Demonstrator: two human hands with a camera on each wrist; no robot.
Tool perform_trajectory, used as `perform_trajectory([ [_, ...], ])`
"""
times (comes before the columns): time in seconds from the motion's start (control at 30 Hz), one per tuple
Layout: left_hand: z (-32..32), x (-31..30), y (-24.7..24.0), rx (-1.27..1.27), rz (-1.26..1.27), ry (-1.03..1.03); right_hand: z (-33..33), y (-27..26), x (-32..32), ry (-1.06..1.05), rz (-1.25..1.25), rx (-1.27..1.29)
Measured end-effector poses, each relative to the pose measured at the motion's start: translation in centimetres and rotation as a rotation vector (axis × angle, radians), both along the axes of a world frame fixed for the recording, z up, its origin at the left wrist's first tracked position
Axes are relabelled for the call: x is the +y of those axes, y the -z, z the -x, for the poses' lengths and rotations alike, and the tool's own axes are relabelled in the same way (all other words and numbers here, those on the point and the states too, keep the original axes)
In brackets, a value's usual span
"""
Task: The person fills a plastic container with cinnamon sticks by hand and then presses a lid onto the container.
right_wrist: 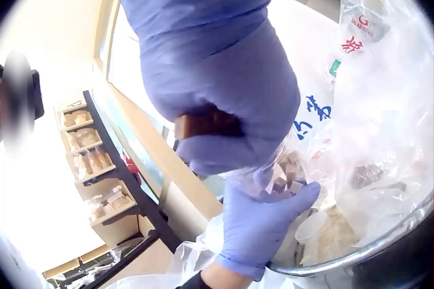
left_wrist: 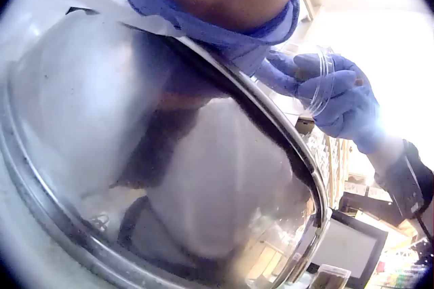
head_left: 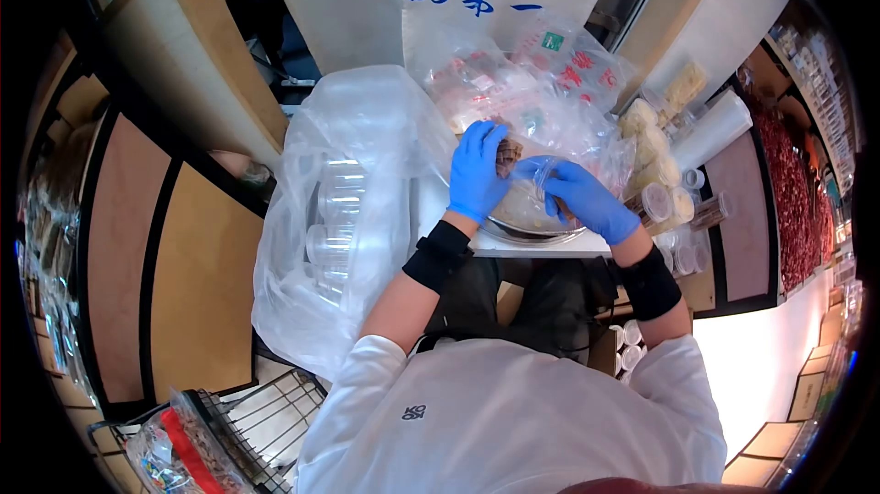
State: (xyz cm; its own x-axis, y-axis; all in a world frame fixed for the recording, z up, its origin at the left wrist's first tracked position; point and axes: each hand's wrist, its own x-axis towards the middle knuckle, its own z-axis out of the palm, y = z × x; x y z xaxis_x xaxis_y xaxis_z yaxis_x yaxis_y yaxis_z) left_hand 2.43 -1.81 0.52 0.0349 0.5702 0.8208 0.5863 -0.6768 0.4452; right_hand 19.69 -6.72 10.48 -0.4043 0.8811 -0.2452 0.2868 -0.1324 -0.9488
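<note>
Both hands wear blue gloves and meet above a shiny metal basin (left_wrist: 203, 187). My left hand (head_left: 477, 175) holds a cluster of brown blocks (head_left: 508, 157) between thumb and fingers; in the right wrist view its thumb lies beside these cubes (right_wrist: 290, 167). My right hand (head_left: 587, 201) grips a clear plastic jar (left_wrist: 325, 80) near its round rim, close to the left hand. One brown block (right_wrist: 207, 125) sits in the curl of the right fingers. Clear plastic bags (right_wrist: 380, 113) fill much of the basin, with a small clear round lid or cup (right_wrist: 310, 224) among them.
A big translucent bag of clear jars (head_left: 339, 192) stands left of the basin. To the right are lidded jars (head_left: 655, 203), bags of pale goods (head_left: 649, 141) and a white plastic roll (head_left: 720, 127). A wire basket (head_left: 266, 425) stands low at left.
</note>
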Motion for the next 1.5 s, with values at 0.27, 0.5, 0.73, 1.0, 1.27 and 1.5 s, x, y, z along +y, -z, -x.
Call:
perform_trajectory([
  [0.27,0.0,-0.2,0.4,-0.239,0.110,-0.030,-3.6,-1.6,0.4,0.423,0.624,0.962],
  [0.5,0.1,0.1,0.5,-0.228,0.089,-0.019,-2.8,-1.9,-2.6,0.215,0.277,0.760],
  [0.73,-0.3,0.1,0.5,-0.168,-0.070,-0.045,-0.8,-2.6,-3.9,0.212,-0.118,0.189],
  [1.0,0.1,0.4,-1.5,-0.026,-0.109,-0.062,-1.9,-1.9,-3.5,-0.026,-0.037,0.053],
  [1.27,-0.4,1.2,-1.8,-0.018,-0.266,-0.059,-2.1,-0.4,-3.7,-0.102,0.000,0.181],
  [1.5,-0.7,1.3,-1.6,-0.014,-0.145,-0.002,-2.2,-0.6,-3.7,-0.044,-0.025,0.116],
])
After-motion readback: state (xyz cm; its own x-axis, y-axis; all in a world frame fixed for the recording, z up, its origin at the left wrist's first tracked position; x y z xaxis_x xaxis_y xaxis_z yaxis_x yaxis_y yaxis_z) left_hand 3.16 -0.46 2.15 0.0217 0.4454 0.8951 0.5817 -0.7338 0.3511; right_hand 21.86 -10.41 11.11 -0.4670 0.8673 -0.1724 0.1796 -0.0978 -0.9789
